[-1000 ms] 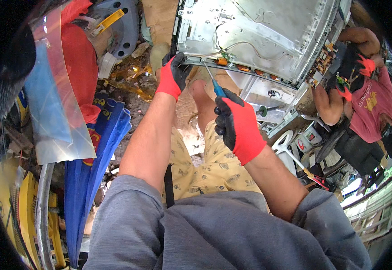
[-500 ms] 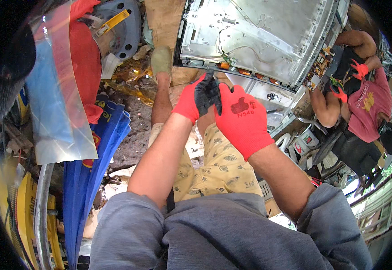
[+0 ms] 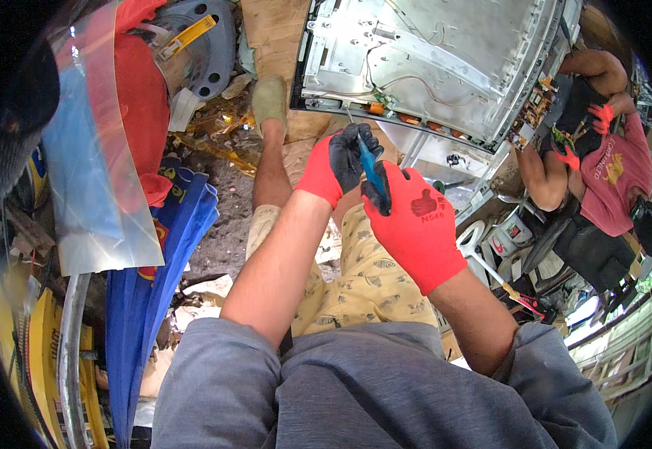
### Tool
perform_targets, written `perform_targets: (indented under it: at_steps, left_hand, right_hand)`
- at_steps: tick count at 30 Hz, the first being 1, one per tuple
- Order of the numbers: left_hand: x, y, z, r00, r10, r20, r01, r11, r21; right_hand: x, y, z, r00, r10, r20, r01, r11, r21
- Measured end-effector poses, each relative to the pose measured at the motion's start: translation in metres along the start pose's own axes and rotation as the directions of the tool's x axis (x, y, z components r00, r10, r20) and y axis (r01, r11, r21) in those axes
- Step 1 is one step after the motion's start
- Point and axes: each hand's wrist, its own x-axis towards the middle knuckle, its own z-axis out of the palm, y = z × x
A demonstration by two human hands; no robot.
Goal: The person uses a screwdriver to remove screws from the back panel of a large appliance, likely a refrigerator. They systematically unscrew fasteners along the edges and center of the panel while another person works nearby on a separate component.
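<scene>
Screwdriver point(image 3: 373, 170) with a blue handle sits between both hands in the head view: the right hand point(image 3: 406, 217) grips the handle, the left hand point(image 3: 341, 166) curls around it nearer the shaft. Its shaft points at the near edge of a display chassis point(image 3: 423, 60); contact is unclear. The metal back lies bare, but a green circuit board point(image 3: 386, 99) remains, so stripping looks partial. A white tub point(image 3: 511, 230) stands rightward, contents indistinguishable.

Panel point(image 3: 434, 63) ahead, screwdriver point(image 3: 371, 166) between the hands point(image 3: 412, 217), sheet point(image 3: 90, 217) at left, co-worker point(image 3: 619, 179) at right
</scene>
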Motion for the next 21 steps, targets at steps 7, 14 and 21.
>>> perform_targets:
  at_steps: [7, 14, 21]
  left_hand:
    - [0.004, -0.003, 0.012, 0.994, -0.017, -0.112, 0.014, 1.000, -0.028]
    - [0.008, 0.001, 0.008, 0.991, -0.021, -0.133, 0.038, 0.991, 0.127]
    - [0.012, 0.004, 0.010, 0.990, -0.036, -0.133, 0.045, 0.997, 0.069]
  right_hand:
    - [-0.002, 0.003, -0.001, 0.989, 0.131, 0.065, -0.137, 0.984, 0.114]
    - [0.006, 0.021, 0.003, 0.967, -0.221, -0.126, 0.194, 0.960, -0.200]
    - [-0.003, 0.009, -0.006, 0.987, 0.137, 0.088, -0.146, 0.983, 0.109]
